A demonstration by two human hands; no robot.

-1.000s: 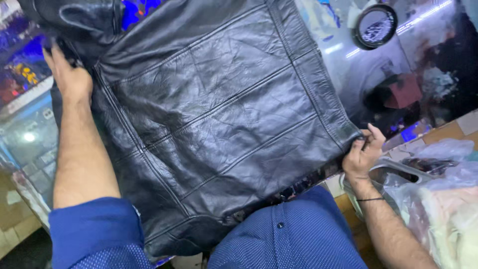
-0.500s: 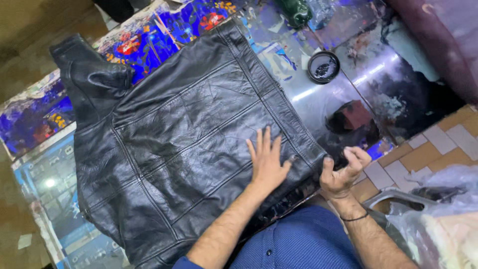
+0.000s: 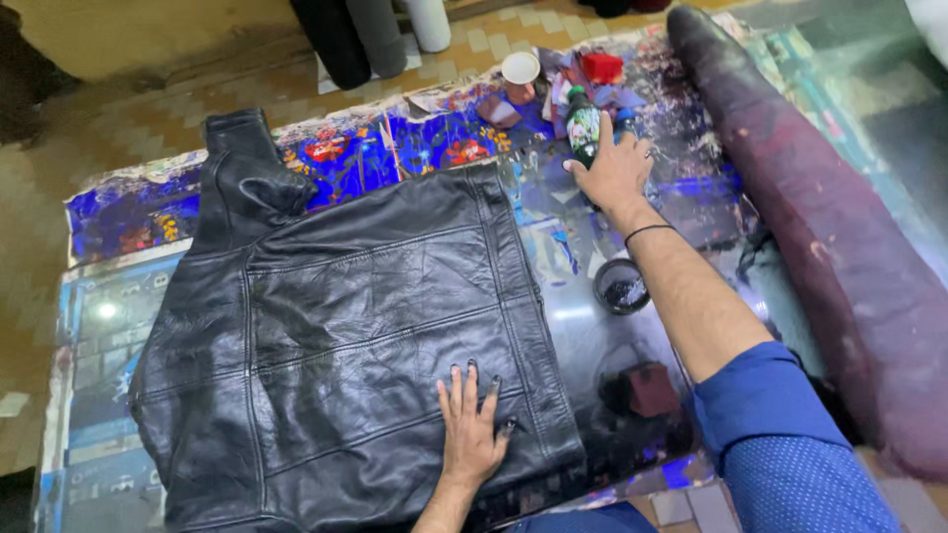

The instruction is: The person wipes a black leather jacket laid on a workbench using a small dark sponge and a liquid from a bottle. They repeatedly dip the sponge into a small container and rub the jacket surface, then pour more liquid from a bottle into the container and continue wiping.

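A black leather jacket (image 3: 336,345) lies flat, back side up, on a paint-stained glass table (image 3: 612,355). My left hand (image 3: 472,429) rests palm down with fingers spread on the jacket's lower right part; its fingertips are stained dark. My right hand (image 3: 614,170) reaches far across the table and wraps around a dark green bottle (image 3: 583,128) standing among clutter at the far edge. A thin black band sits on my right wrist.
A small round dish of black dye (image 3: 621,286) stands right of the jacket. A white cup (image 3: 520,69), a red object (image 3: 601,66) and rags lie by the bottle. A long dark red roll (image 3: 790,217) runs along the table's right side. Dark cylinders (image 3: 348,39) stand on the floor behind.
The jacket, held up a second ago, now lies flat. My left hand has slid slightly lower on it. My right hand left the jacket's edge and reached forward onto the green bottle.
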